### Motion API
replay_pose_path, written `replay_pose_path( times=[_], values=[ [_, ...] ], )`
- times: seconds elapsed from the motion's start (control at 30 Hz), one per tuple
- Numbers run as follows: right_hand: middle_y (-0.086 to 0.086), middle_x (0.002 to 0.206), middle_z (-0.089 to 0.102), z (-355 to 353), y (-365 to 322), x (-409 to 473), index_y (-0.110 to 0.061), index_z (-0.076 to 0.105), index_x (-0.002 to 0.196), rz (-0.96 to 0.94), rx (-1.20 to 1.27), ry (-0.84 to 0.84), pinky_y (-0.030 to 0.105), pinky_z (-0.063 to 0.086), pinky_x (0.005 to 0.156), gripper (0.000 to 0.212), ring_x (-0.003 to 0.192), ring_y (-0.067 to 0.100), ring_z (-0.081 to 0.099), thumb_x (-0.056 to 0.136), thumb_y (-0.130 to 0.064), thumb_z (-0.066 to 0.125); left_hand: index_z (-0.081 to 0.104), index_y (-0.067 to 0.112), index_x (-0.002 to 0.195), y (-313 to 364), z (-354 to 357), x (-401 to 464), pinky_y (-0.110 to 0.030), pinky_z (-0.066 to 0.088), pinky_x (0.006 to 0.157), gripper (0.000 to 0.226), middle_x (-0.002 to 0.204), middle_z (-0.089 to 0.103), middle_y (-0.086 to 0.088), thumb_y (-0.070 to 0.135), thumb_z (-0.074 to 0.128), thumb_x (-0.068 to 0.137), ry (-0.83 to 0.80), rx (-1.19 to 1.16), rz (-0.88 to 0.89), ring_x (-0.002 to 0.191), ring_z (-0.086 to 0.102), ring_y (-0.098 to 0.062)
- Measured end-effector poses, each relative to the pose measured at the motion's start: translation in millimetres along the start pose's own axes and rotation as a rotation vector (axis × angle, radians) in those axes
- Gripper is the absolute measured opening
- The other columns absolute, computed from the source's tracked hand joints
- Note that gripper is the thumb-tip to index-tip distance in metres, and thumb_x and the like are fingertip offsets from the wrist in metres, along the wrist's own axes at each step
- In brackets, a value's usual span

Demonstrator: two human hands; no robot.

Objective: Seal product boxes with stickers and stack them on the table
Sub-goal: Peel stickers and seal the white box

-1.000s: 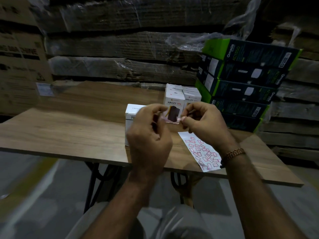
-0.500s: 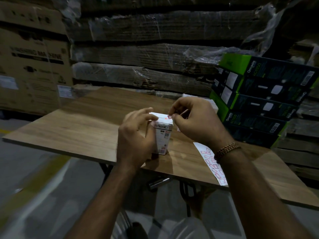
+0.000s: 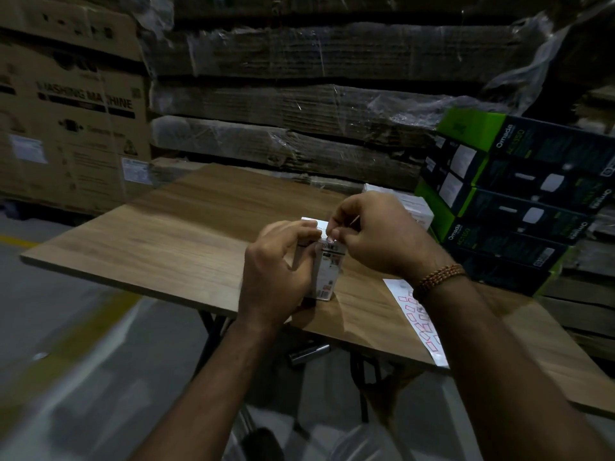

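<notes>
Left hand (image 3: 278, 271): curled round the left side of the white box (image 3: 327, 271), holding it upright.
White box: standing on end on the wooden table (image 3: 173, 241), near its front edge, between both hands.
Right hand (image 3: 376, 234): fingertips pinched together at the box's top edge; sticker beneath them too small to make out.
Sticker sheet (image 3: 422, 324): flat on the table, right of the box, partly under the right forearm.
More white boxes (image 3: 417, 207): behind the right hand.
Green-and-black boxes (image 3: 512, 201): stacked at right.

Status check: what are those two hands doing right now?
Left hand grips small white product box, upright on wooden table. Right hand pinches at its top edge. Nothing in the way.
</notes>
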State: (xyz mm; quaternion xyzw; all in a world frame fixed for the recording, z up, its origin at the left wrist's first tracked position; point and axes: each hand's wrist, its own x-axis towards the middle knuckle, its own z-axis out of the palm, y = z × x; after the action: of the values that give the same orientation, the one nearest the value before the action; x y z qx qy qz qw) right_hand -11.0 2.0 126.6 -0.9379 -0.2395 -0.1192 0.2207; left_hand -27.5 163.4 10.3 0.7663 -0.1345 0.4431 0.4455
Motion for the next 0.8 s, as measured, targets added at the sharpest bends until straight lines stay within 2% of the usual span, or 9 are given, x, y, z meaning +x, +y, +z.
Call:
replay_pose_path(
  times=[0.17, 0.33, 0.57, 0.8],
  values=[
    [-0.011, 0.099, 0.070, -2.0, -6.4, 1.0, -0.029, 0.075, 0.094, -0.016, -0.062, -0.039, 0.015, 0.049, 0.070, 0.021, 0.092, 0.002, 0.063, 0.099, -0.009, 0.071, 0.079, 0.016, 0.118, 0.6, 2.2, -1.4, -0.027, 0.056, 0.100, 0.026, 0.123, 0.075, 0.006, 0.021, 0.079, 0.092, 0.034, -0.006, -0.018, 0.123, 0.065, -0.005],
    [-0.010, 0.105, 0.069, -2.0, -10.4, 2.1, -0.028, 0.076, 0.101, -0.024, -0.103, -0.052, 0.014, 0.048, 0.071, 0.019, 0.100, 0.004, 0.062, 0.098, -0.011, 0.072, 0.078, 0.018, 0.123, 1.7, 2.9, -3.0, -0.025, 0.056, 0.100, 0.034, 0.124, 0.074, 0.005, 0.022, 0.082, 0.089, 0.035, -0.020, -0.038, 0.122, 0.064, -0.003],
    [-0.013, 0.101, 0.060, -1.6, -16.5, 4.8, -0.030, 0.077, 0.106, -0.066, -0.212, -0.032, 0.012, 0.037, 0.063, 0.014, 0.097, 0.003, 0.055, 0.097, -0.019, 0.075, 0.073, 0.018, 0.129, -3.1, 0.8, -5.5, -0.023, 0.056, 0.102, 0.044, 0.130, 0.071, 0.003, 0.015, 0.085, 0.087, -0.009, -0.018, -0.065, 0.125, 0.064, -0.005],
    [-0.006, 0.111, 0.072, -1.7, -25.1, 2.7, -0.026, 0.078, 0.112, -0.136, -0.340, -0.002, 0.022, 0.047, 0.080, 0.016, 0.105, 0.007, 0.062, 0.097, -0.022, 0.075, 0.075, 0.020, 0.125, -0.6, -0.2, -2.9, -0.015, 0.052, 0.100, 0.032, 0.124, 0.073, 0.004, 0.024, 0.081, 0.093, -0.003, -0.021, -0.055, 0.121, 0.064, -0.004]
  ],
)
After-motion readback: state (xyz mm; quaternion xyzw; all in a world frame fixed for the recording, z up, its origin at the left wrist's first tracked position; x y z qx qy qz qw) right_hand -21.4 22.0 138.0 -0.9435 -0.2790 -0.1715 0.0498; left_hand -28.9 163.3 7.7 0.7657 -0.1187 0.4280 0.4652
